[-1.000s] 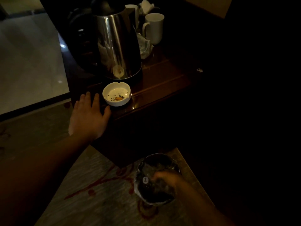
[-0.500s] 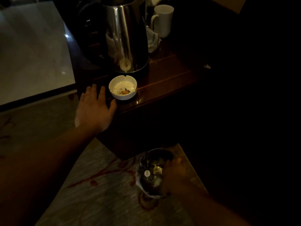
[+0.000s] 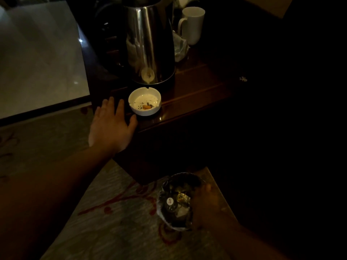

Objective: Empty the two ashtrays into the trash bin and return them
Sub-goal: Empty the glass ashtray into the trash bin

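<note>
A white round ashtray [image 3: 145, 102] with ash and an orange cigarette butt stands near the front left corner of the dark wooden table [image 3: 197, 94]. My left hand [image 3: 112, 126] lies flat and open at the table's corner, its thumb tip just short of the ashtray. Lower down, a small trash bin [image 3: 176, 201] lined with a dark plastic bag stands on the carpet, holding some rubbish. My right hand [image 3: 204, 201] grips the bin's right rim. Only one ashtray is in view.
A steel kettle [image 3: 150, 44] stands right behind the ashtray. A white mug [image 3: 192, 25] and a crumpled wrapper [image 3: 180, 47] sit further back. Patterned carpet [image 3: 112, 222] covers the floor; pale tiles [image 3: 37, 53] lie to the left. The right side is too dark to read.
My left hand has edged forward onto the table corner, closer to the ashtray. My right hand has shifted from over the bin's front to its right rim.
</note>
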